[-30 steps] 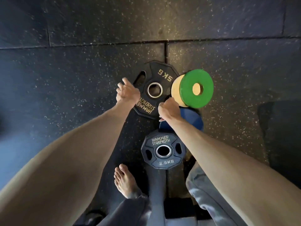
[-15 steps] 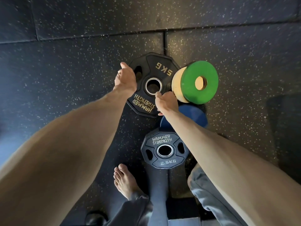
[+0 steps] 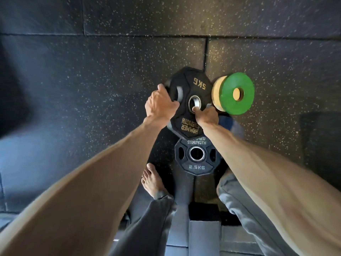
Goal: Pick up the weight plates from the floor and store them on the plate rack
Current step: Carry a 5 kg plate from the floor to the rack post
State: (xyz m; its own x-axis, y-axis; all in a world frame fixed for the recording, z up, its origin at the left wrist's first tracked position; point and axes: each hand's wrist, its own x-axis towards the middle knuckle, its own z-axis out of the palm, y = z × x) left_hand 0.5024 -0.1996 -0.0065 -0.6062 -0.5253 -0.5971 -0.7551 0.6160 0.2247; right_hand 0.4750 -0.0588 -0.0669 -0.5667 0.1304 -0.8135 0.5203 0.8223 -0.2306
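Observation:
A black 5 kg Hammer Strength plate [image 3: 198, 82] is tilted up off the speckled floor, held in both hands. My left hand [image 3: 158, 105] grips its left edge, fingers curled into the grip slot. My right hand [image 3: 206, 114] holds its lower right, thumb hooked in the steel centre hole. Below it a black 2.5 kg plate [image 3: 196, 163] sits on the rack's peg. A green plate [image 3: 238, 94] hangs on a wooden peg to the right, over a tan disc [image 3: 216, 95]. A blue plate [image 3: 227, 123] shows behind my right wrist.
The rack's dark post [image 3: 182, 189] runs down between my legs to a grey base [image 3: 204, 235]. My bare left foot [image 3: 152, 179] stands beside it. Black rubber floor tiles [image 3: 92, 80] stretch all round, with seams across the top.
Both hands closed on the 5 kg plate and lifted it off the floor, tilting it and bringing it nearer, so that it now overlaps the top of the 2.5 kg plate.

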